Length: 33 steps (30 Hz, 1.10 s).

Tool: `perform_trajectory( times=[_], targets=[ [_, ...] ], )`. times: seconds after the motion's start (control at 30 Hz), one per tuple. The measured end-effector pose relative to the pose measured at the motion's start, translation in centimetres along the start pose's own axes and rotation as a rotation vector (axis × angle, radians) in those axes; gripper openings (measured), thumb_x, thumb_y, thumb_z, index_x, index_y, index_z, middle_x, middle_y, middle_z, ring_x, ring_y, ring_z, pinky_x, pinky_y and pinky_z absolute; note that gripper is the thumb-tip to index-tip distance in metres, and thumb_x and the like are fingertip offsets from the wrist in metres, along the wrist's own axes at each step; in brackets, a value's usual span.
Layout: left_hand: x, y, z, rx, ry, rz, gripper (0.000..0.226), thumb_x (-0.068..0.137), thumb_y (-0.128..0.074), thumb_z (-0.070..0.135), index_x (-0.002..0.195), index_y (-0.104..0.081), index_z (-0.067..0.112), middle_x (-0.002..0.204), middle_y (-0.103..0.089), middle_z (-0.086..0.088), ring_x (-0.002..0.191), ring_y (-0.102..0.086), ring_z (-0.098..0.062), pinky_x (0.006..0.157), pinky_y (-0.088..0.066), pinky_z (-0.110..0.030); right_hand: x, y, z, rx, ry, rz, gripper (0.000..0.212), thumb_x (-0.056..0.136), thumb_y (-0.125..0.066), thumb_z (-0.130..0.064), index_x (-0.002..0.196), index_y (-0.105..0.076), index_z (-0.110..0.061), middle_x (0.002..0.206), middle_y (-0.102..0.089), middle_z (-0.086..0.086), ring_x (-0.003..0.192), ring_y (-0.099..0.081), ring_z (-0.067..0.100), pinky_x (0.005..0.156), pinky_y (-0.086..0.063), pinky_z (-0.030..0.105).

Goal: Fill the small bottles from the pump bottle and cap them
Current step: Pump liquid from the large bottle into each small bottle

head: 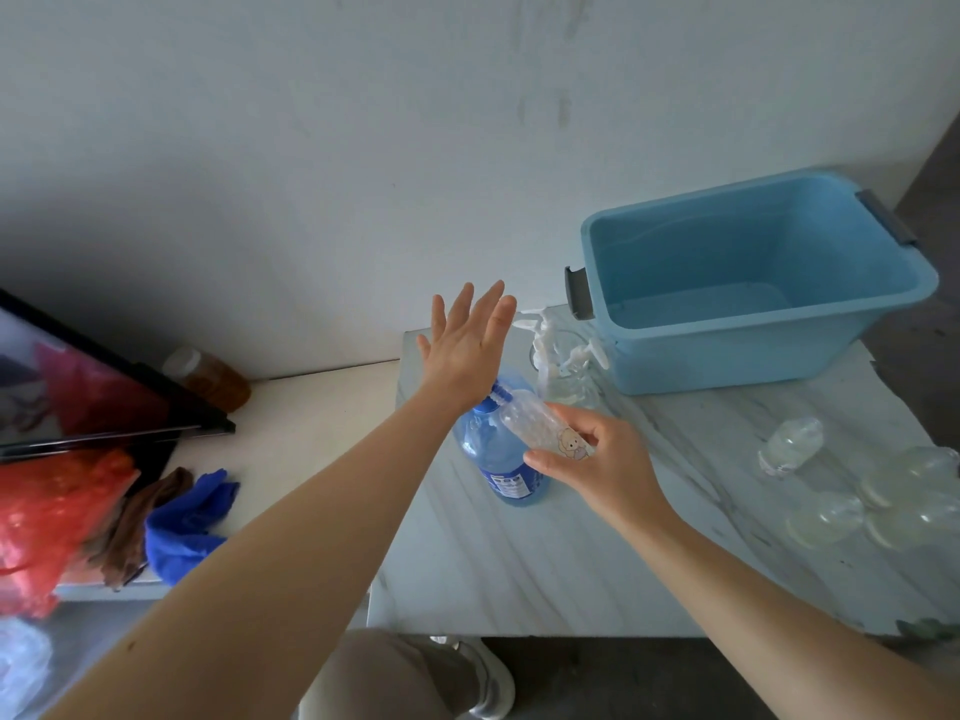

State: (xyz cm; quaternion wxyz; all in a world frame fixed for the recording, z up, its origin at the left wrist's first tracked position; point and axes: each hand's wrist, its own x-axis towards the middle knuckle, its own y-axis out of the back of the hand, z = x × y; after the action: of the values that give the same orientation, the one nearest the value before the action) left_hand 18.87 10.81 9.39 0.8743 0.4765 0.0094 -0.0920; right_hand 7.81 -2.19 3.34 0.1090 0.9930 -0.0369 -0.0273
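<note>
A blue pump bottle (496, 454) stands near the left edge of the marble table (545, 563). My left hand (467, 345) has straight, spread fingers, and the heel of its palm rests on the pump head. My right hand (597, 459) grips a small clear bottle (535, 420) with a bear sticker, tilted so its mouth sits at the pump nozzle. A small capped bottle (792, 444) lies on the table to the right. Several more clear bottles (878, 506) stand at the right edge.
A blue plastic tub (753, 356) sits at the back right, with clear pump dispensers (561, 366) just left of it. On a lower surface to the left lie a blue cloth (187, 522), a brown cloth, a red bag (47, 522) and an amber bottle (213, 379).
</note>
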Motion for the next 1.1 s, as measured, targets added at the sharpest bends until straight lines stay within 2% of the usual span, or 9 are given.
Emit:
perform_trajectory(
  times=[0.17, 0.37, 0.57, 0.73, 0.93, 1.1],
  targets=[
    [0.4, 1.2, 0.6, -0.002, -0.020, 0.037, 0.053, 0.097, -0.013, 0.057, 0.148, -0.021, 0.044, 0.160, -0.008, 0.010, 0.147, 0.012, -0.018, 0.115, 0.007, -0.055, 0.1, 0.5, -0.9, -0.011, 0.037, 0.007, 0.036, 0.065, -0.079, -0.030, 0.089, -0.064, -0.052, 0.089, -0.072, -0.016, 0.084, -0.066, 0.005, 0.079, -0.053, 0.035],
    [0.2, 1.0, 0.7, 0.023, -0.024, 0.026, 0.055, 0.096, -0.012, 0.059, 0.148, -0.022, 0.043, 0.160, -0.008, 0.011, 0.147, 0.013, -0.017, 0.116, 0.007, -0.055, 0.2, 0.7, -0.9, -0.010, 0.031, -0.010, 0.046, 0.060, -0.073, -0.040, 0.105, -0.069, -0.035, 0.092, -0.072, -0.017, 0.087, -0.066, 0.002, 0.081, -0.053, 0.035],
    [0.5, 0.4, 0.4, 0.036, -0.028, 0.017, 0.057, 0.094, -0.012, 0.062, 0.147, -0.026, 0.043, 0.159, -0.012, 0.012, 0.147, 0.011, -0.016, 0.116, 0.005, -0.055, 0.3, 0.5, -0.3, 0.013, 0.022, 0.002, 0.035, 0.059, -0.074, -0.037, 0.091, -0.065, -0.048, 0.086, -0.071, -0.017, 0.081, -0.064, 0.002, 0.075, -0.051, 0.028],
    [0.4, -0.6, -0.4, 0.042, -0.018, 0.017, 0.063, 0.090, -0.009, 0.064, 0.147, -0.026, 0.043, 0.160, -0.013, 0.010, 0.147, 0.010, -0.017, 0.117, 0.004, -0.054, 0.4, 0.4, 0.5, 0.020, 0.003, -0.022, 0.043, 0.060, -0.073, -0.036, 0.103, -0.070, -0.034, 0.092, -0.072, -0.016, 0.086, -0.065, 0.003, 0.079, -0.053, 0.032],
    [0.3, -0.8, -0.6, 0.039, -0.008, 0.016, 0.058, 0.094, -0.010, 0.061, 0.147, -0.024, 0.042, 0.160, -0.012, 0.008, 0.148, 0.010, -0.017, 0.117, 0.004, -0.053, 0.2, 0.2, 0.6, 0.021, -0.012, -0.022, 0.041, 0.059, -0.073, -0.037, 0.100, -0.069, -0.038, 0.087, -0.071, -0.018, 0.081, -0.064, 0.001, 0.075, -0.052, 0.029],
    [-0.1, -0.3, -0.3, 0.031, -0.005, 0.026, 0.058, 0.094, -0.010, 0.062, 0.147, -0.023, 0.043, 0.160, -0.010, 0.009, 0.147, 0.012, -0.017, 0.116, 0.006, -0.055, 0.0, 0.3, 0.1, 0.005, -0.009, -0.020, 0.037, 0.059, -0.072, -0.038, 0.096, -0.069, -0.040, 0.086, -0.072, -0.012, 0.081, -0.065, 0.008, 0.077, -0.053, 0.035]
  ],
)
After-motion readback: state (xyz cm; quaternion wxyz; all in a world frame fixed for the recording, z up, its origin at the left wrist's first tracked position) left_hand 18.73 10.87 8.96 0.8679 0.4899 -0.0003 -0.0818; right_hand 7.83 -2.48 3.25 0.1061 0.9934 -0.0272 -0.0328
